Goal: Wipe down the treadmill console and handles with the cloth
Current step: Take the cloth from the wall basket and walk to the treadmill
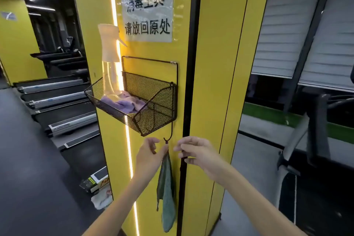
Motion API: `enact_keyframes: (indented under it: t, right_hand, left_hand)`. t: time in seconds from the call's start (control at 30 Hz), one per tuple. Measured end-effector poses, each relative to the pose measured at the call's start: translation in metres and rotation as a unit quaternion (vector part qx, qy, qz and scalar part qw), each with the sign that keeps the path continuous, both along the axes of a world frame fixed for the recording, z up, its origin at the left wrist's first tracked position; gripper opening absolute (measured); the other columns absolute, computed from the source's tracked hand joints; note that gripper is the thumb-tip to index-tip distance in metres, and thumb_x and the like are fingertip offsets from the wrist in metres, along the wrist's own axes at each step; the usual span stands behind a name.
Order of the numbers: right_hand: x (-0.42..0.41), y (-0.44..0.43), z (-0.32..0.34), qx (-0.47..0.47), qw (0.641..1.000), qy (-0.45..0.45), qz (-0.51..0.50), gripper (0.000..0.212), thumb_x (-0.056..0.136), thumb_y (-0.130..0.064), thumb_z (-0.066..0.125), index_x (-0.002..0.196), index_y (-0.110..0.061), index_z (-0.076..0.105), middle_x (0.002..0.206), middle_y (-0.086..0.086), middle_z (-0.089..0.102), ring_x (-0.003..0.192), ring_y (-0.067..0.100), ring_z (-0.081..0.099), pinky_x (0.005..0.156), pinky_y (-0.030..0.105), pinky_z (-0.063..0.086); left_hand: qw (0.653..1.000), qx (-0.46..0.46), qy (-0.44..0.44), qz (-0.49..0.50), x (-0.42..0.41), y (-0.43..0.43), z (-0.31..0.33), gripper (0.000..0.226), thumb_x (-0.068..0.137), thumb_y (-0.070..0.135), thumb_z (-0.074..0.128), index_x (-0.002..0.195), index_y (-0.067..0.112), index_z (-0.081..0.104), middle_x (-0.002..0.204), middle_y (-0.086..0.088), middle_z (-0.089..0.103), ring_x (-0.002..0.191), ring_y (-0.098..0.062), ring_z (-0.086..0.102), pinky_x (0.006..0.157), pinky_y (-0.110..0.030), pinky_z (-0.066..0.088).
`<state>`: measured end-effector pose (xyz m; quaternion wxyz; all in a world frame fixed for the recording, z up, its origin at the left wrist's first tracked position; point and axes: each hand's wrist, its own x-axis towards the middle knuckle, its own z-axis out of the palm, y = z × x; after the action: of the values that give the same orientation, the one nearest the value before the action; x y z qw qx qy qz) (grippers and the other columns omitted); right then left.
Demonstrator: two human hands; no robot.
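A person's left hand (151, 152) reaches up to the top corner of a green cloth (167, 197), thumb tip touching the fabric right under a small metal hook (168, 139), while the other fingers stay loosely curved and off the cloth; no firm pinch can be seen. The right hand (197, 152) hovers just beside the hook on its other side, fingers relaxed and slightly bent toward it, holding nothing. The cloth hangs straight down from the hook against the front face of a yellow pillar (208, 63), folded lengthwise, its lower end near the bottom edge of the view. The hook drops from the right end of a black wire basket (160, 113) fixed to the pillar. At the basket's left end stands a clear spray bottle (109, 53) with a white trigger head, upright, and a crumpled purple cloth (124, 102) lies on the basket floor beside it. Above the basket a white sign (148, 13) with black Chinese characters is taped to the pillar, and a lit strip (115, 15) runs down the pillar's left edge. To the left, a row of treadmills (57, 101) stretches back across the dark floor. At the foot of the pillar lie some small boxes (97, 178). To the right, grey blinds (287, 34) cover a window.
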<state>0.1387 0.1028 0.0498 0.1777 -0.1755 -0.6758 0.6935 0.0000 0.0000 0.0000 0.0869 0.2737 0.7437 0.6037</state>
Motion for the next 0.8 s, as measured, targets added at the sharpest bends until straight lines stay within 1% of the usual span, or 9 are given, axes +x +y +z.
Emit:
enact_keyframes:
  t: [0.1,0.17,0.23,0.43,0.5,0.6,0.67,0.7,0.8]
  right_hand:
    - [-0.008,-0.002,-0.009,0.061,0.997,-0.043,-0.006,0.011,0.094,-0.010,0.057,0.101,-0.009,0.066,0.092,0.001,0.073,0.076,0.010,0.062,0.074,0.029,0.045]
    - [-0.013,-0.003,-0.014,0.080,0.994,-0.066,-0.019,0.011,0.093,-0.008,0.057,0.098,-0.011,0.066,0.089,-0.002,0.072,0.074,0.009,0.061,0.073,0.026,0.046]
    - [-0.018,-0.003,-0.019,0.107,0.990,-0.091,-0.031,0.011,0.092,-0.008,0.058,0.098,-0.012,0.065,0.088,-0.003,0.070,0.073,0.009,0.059,0.072,0.024,0.047]
    - [-0.030,-0.003,-0.030,0.226,0.967,-0.109,-0.040,0.026,0.086,-0.015,0.066,0.112,-0.015,0.061,0.095,-0.002,0.068,0.093,0.015,0.062,0.082,0.027,0.048]
    - [-0.034,-0.004,-0.032,0.242,0.964,-0.113,-0.023,0.037,0.082,-0.024,0.070,0.117,-0.019,0.059,0.101,-0.001,0.067,0.095,0.014,0.062,0.078,0.024,0.049]
    - [-0.037,-0.006,-0.038,0.298,0.949,-0.105,0.001,0.033,0.072,-0.032,0.071,0.099,-0.014,0.065,0.083,0.000,0.065,0.076,0.014,0.060,0.067,0.031,0.049]
    - [-0.033,-0.005,-0.041,0.310,0.946,-0.095,-0.005,0.019,0.078,-0.022,0.068,0.074,-0.006,0.058,0.062,-0.002,0.050,0.057,0.012,0.045,0.057,0.034,0.037]
    - [-0.028,-0.004,-0.040,0.309,0.947,-0.091,-0.009,0.023,0.080,-0.018,0.066,0.065,-0.006,0.053,0.056,-0.002,0.045,0.053,0.011,0.040,0.055,0.033,0.033]
    - [-0.004,0.004,-0.032,0.296,0.952,-0.080,-0.022,0.023,0.081,-0.020,0.067,0.069,-0.002,0.060,0.057,0.002,0.056,0.056,0.016,0.052,0.057,0.038,0.043]
  left_hand:
    - [0.991,-0.119,0.055,-0.031,-0.011,0.007,-0.002,0.028,0.088,0.037,0.070,0.108,0.024,0.054,0.103,0.011,0.056,0.097,-0.013,0.055,0.072,-0.025,0.041]
    - [0.984,-0.149,0.085,-0.055,-0.015,0.013,-0.003,0.016,0.091,0.032,0.067,0.101,0.019,0.064,0.096,0.006,0.062,0.093,-0.016,0.059,0.068,-0.023,0.041]
    - [0.982,-0.141,0.115,-0.043,-0.017,0.015,-0.002,0.013,0.092,0.026,0.066,0.088,0.015,0.070,0.082,0.003,0.064,0.082,-0.017,0.060,0.059,-0.017,0.037]
    - [0.990,-0.064,0.128,-0.008,-0.009,-0.001,0.019,0.018,0.089,0.032,0.070,0.075,0.020,0.069,0.069,0.013,0.062,0.068,0.002,0.054,0.056,-0.011,0.033]
    - [0.990,-0.045,0.131,-0.020,-0.003,-0.005,0.024,0.020,0.088,0.032,0.070,0.069,0.025,0.067,0.064,0.014,0.061,0.063,0.002,0.055,0.055,-0.012,0.035]
    - [0.990,-0.020,0.116,-0.075,0.011,-0.005,0.032,0.021,0.087,0.026,0.072,0.066,0.024,0.068,0.061,0.011,0.063,0.061,-0.001,0.055,0.059,-0.014,0.041]
    - [0.988,-0.009,0.111,-0.109,0.020,-0.002,0.037,0.020,0.086,0.026,0.073,0.067,0.020,0.068,0.060,0.013,0.060,0.061,-0.003,0.054,0.061,-0.016,0.041]
    - [0.986,-0.002,0.112,-0.120,0.024,-0.002,0.040,0.022,0.086,0.027,0.074,0.067,0.020,0.066,0.059,0.015,0.058,0.060,-0.002,0.052,0.060,-0.016,0.040]
    - [0.978,0.006,0.109,-0.177,0.034,0.001,0.047,0.010,0.086,0.031,0.073,0.080,0.027,0.067,0.078,0.017,0.066,0.071,0.003,0.059,0.065,-0.011,0.043]
